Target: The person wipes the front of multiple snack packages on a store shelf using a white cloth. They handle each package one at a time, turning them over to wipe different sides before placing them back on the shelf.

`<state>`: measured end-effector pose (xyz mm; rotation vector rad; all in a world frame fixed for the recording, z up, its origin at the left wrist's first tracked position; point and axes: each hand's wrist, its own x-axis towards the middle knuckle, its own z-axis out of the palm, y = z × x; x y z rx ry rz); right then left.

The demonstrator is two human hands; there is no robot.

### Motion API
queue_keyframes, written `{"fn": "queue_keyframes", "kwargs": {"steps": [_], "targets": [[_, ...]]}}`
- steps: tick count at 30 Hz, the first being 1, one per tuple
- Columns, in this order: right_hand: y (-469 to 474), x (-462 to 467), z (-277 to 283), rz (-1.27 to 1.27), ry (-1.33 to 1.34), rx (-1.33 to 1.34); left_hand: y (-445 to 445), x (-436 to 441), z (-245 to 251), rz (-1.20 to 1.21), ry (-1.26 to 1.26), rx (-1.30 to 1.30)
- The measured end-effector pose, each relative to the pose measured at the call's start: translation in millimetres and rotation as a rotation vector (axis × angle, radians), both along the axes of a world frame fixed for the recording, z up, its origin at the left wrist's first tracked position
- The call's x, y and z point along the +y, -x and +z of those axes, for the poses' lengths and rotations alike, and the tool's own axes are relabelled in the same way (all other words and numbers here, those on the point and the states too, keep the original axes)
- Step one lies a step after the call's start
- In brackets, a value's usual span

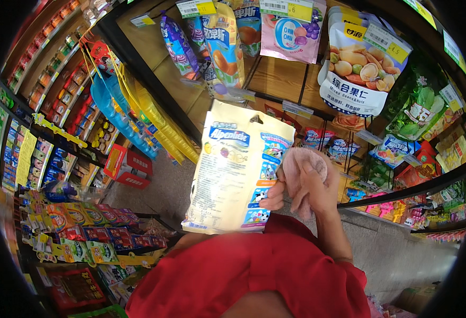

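A cream-coloured Alpenliebe candy bag [233, 175] is held up in front of my chest, its printed back towards me and its hanging hole at the top. My left hand [273, 196] grips it from behind; only the fingers curling round its right edge show, and the rest is hidden by the bag. Just right of the bag, my right hand [321, 185] clasps a bunched pink cloth [302, 169]. The cloth lies close to the bag's right edge; whether it touches the bag I cannot tell.
Ahead, candy bags [223, 51], a pink candy pouch [290, 35] and a mixed-nuts pouch [356, 71] hang from a rack with price tags. Blue scoops [117, 111] and yellow ones [153, 119] hang at left. Near my left side stands a snack display [93, 230]; a red box [128, 166] sits beyond.
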<state>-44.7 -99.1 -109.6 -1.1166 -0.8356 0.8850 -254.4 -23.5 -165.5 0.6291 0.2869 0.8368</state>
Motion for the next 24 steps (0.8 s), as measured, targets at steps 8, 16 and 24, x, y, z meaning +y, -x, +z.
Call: {"fn": "queue_keyframes", "kwargs": {"steps": [8,16,24], "targets": [[19.8,16.8,-2.3,-0.114,-0.377,-0.868,-11.9,-9.7,7.4,-0.032,-0.184,0.149],[9.0,3.8,-9.8,-0.004,0.009,-0.153,-52.7,44.9,-7.3,0.099,0.171,0.243],[-21.1,6.5,-22.4,-0.065,0.052,-0.234,-51.7,50.2,7.5,0.195,-0.016,0.273]]}}
